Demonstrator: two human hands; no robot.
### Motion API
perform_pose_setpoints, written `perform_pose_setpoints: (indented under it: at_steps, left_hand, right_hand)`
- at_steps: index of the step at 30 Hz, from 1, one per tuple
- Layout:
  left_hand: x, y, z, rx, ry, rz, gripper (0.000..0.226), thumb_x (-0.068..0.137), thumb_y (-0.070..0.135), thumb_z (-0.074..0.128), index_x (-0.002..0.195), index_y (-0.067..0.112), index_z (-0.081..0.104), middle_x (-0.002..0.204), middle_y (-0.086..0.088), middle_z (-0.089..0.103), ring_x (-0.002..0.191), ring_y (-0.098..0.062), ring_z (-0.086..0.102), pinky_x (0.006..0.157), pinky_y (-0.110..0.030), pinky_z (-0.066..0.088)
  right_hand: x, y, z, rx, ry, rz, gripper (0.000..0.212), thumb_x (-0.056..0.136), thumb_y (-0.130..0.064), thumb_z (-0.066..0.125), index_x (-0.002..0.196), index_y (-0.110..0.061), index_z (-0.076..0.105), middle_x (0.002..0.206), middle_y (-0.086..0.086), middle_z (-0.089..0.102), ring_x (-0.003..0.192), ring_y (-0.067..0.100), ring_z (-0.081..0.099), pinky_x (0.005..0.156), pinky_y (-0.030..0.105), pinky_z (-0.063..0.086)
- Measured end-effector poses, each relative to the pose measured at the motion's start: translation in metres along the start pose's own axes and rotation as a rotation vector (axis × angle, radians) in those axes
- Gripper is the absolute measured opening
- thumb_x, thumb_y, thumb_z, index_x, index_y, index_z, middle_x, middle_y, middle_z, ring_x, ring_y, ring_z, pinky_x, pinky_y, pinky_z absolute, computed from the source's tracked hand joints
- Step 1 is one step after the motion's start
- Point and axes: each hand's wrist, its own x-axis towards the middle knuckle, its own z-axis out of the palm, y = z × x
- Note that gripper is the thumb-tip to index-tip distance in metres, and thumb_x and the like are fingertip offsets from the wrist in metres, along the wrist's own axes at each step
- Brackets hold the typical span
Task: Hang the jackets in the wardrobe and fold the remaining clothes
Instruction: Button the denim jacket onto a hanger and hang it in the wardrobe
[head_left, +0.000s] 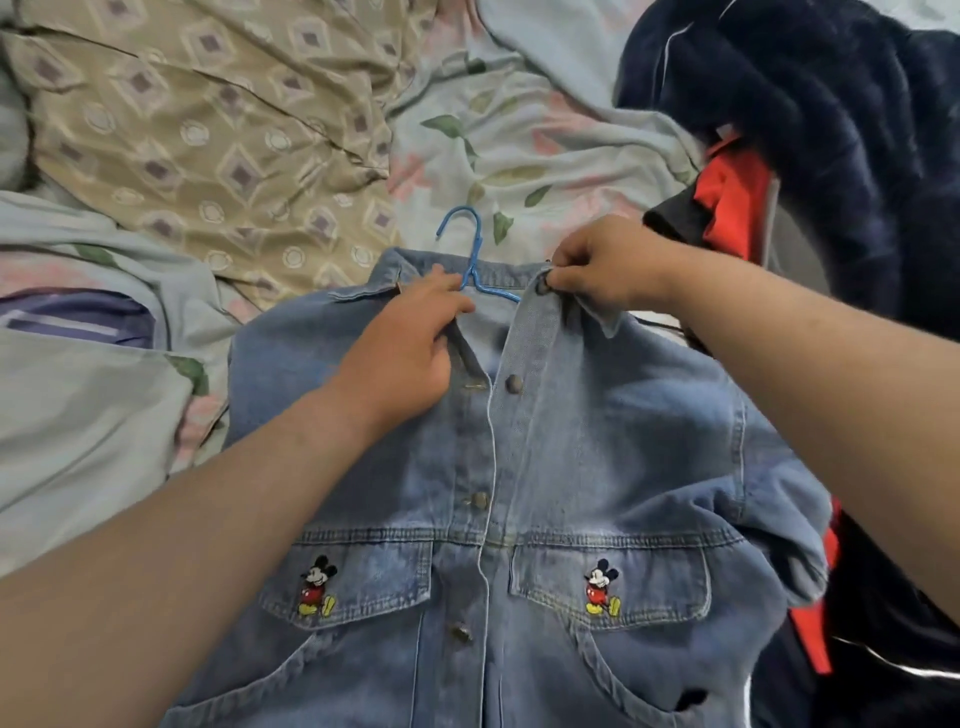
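A light blue denim jacket (519, 467) with cartoon mouse patches on both chest pockets lies front up on the bed. A blue plastic hanger (470, 260) sits inside its collar, hook sticking out past the neck. My left hand (410, 338) grips the left front edge near the collar, just below the hanger's neck. My right hand (608, 267) pinches the right collar edge at the top button. The lower buttons look fastened; the top of the placket is open.
A beige patterned cloth (208, 130) lies at the upper left on the floral bedsheet (519, 140). A dark navy fleece garment (831, 114) and a red and black garment (732, 197) are piled at the right. A purple striped item (72, 317) peeks out at the left.
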Motion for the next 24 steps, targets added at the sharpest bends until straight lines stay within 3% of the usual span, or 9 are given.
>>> perform_pose_setpoints:
  at_steps: [3,5,7,8,11,13,17,21,24]
  left_hand:
    - [-0.009,0.001,0.01,0.118,-0.04,0.019,0.054,0.082,-0.01,0.063,0.134,0.0,0.056,0.155,-0.021,0.032,0.146,-0.038,0.027,0.121,-0.041,0.02]
    - [-0.027,0.004,0.016,0.168,0.068,0.037,0.057,0.078,-0.008,0.066,0.134,-0.002,0.055,0.15,-0.028,0.036,0.139,-0.043,0.034,0.115,-0.045,0.026]
    - [-0.053,0.009,0.025,0.15,0.222,-0.037,0.05,0.073,-0.001,0.069,0.122,-0.003,0.06,0.128,-0.028,0.051,0.118,-0.037,0.046,0.104,-0.042,0.037]
    - [-0.068,0.012,0.031,0.116,0.227,-0.067,0.042,0.071,0.005,0.068,0.113,-0.001,0.063,0.114,-0.022,0.056,0.106,-0.036,0.05,0.097,-0.039,0.041]
    - [-0.109,0.019,0.052,0.036,-0.125,-0.092,0.016,0.078,0.024,0.064,0.087,0.011,0.065,0.088,-0.003,0.058,0.088,-0.029,0.056,0.075,-0.038,0.045]
    - [-0.125,0.018,0.065,0.085,-0.295,-0.161,0.017,0.084,0.036,0.063,0.085,0.019,0.064,0.089,0.005,0.055,0.092,-0.022,0.054,0.075,-0.034,0.044]
    - [-0.126,0.013,0.082,0.162,-0.282,-0.259,0.031,0.086,0.045,0.065,0.11,0.027,0.055,0.102,0.007,0.054,0.099,-0.019,0.051,0.081,-0.034,0.041]
    - [-0.105,0.012,0.085,0.218,-0.365,-0.283,0.025,0.088,0.045,0.058,0.106,0.029,0.052,0.1,0.004,0.052,0.099,-0.022,0.052,0.079,-0.036,0.045]
    - [-0.076,0.009,0.074,0.011,-0.187,-0.369,0.011,0.09,0.03,0.051,0.094,0.023,0.06,0.093,0.0,0.061,0.091,-0.025,0.058,0.076,-0.038,0.05]
  right_hand:
    - [0.006,-0.001,0.028,-0.161,0.064,0.098,0.02,0.095,-0.033,0.063,0.098,-0.015,0.07,0.089,0.004,0.061,0.093,0.03,0.057,0.075,0.03,0.042]
    - [-0.005,-0.004,0.046,-0.198,0.245,0.077,0.027,0.095,-0.027,0.059,0.116,-0.012,0.066,0.113,0.015,0.056,0.107,0.035,0.052,0.087,0.035,0.043]
    - [-0.029,-0.016,0.064,-0.096,0.414,-0.082,0.023,0.092,-0.018,0.056,0.11,-0.011,0.067,0.109,0.015,0.057,0.104,0.035,0.052,0.084,0.04,0.045]
    - [-0.044,-0.022,0.076,-0.036,0.421,-0.163,0.018,0.089,-0.016,0.055,0.1,-0.011,0.068,0.099,0.012,0.059,0.096,0.032,0.054,0.078,0.041,0.047]
    - [-0.086,-0.029,0.117,0.082,0.273,-0.206,0.012,0.088,-0.016,0.055,0.089,-0.016,0.067,0.086,0.003,0.061,0.082,0.026,0.057,0.068,0.034,0.045]
    - [-0.101,-0.022,0.14,0.156,0.219,-0.129,0.013,0.092,-0.014,0.059,0.1,-0.015,0.069,0.092,0.002,0.062,0.086,0.022,0.058,0.073,0.03,0.042]
    - [-0.101,-0.003,0.163,0.303,0.272,0.077,0.029,0.094,-0.013,0.06,0.123,-0.013,0.065,0.101,0.002,0.062,0.094,0.021,0.058,0.083,0.024,0.041]
    - [-0.09,-0.003,0.167,0.261,0.299,0.059,0.028,0.095,-0.014,0.06,0.122,-0.018,0.067,0.091,-0.001,0.057,0.09,0.022,0.057,0.072,0.019,0.031]
    - [-0.075,-0.007,0.159,0.208,0.294,0.061,0.021,0.094,-0.014,0.059,0.112,-0.019,0.068,0.096,0.005,0.061,0.092,0.028,0.058,0.074,0.03,0.041]
